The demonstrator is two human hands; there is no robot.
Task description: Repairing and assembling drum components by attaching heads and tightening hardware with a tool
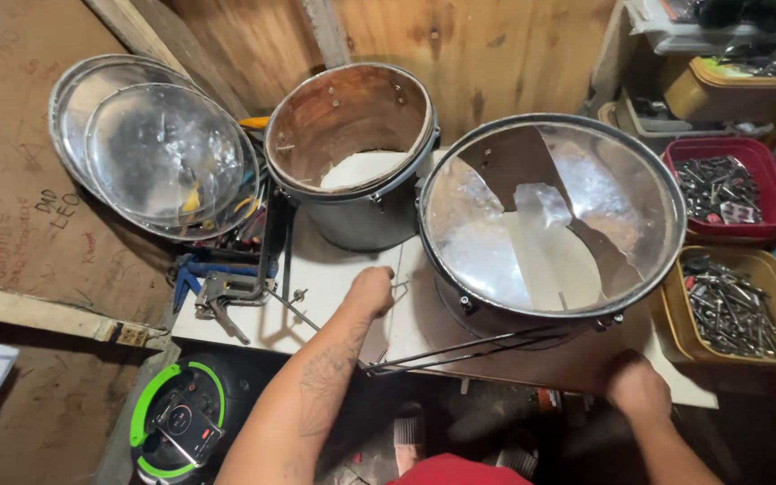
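Observation:
A shiny metal drum (551,220) with a clear head stands on the white table (330,278), a torn pale sheet showing through it. My left hand (372,289) is closed near the drum's left side, around a thin metal rod or key at the table's middle. My right hand (637,386) sits curled at the table's front edge, just below the drum; I cannot see anything in it. Long dark rods (460,352) lie along the front of the table between my hands.
An open drum shell (352,148) stands behind, without a head. Clear drum heads in hoops (159,148) lean against the wooden wall at left. A clamp tool (217,292) lies below them. Red (734,189) and yellow (734,310) trays of metal hardware sit right. A round green-ringed device (181,418) is below.

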